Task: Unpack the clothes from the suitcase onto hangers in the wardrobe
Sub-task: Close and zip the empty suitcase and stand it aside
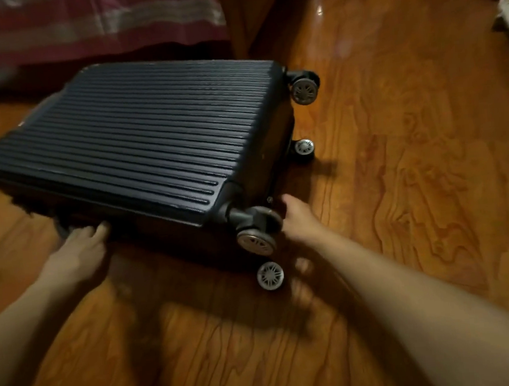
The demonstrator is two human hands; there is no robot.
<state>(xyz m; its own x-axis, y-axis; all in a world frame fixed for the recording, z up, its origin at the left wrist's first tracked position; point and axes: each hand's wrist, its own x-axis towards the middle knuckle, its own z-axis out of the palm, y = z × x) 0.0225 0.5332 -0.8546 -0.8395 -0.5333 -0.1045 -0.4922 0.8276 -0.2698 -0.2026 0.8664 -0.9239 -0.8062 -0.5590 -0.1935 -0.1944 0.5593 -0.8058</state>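
Suitcase point(138, 141) hides both hands' fingertips; the bedspread point(87, 22) is blurred and cropped.

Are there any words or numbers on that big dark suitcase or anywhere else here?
None can be read.
Suitcase: only plain ridges on its shell, no label or brand shows.
Wheels: spokes only, no writing.
Striped cloth behind: blurred, no letters.
Wooden floor: grain only.

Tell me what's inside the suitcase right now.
Cannot tell: the dark ribbed suitcase lies closed on the wooden floor, so its contents are covered. Only the shell and the wheels show. The left hand and right hand touch its near edge.
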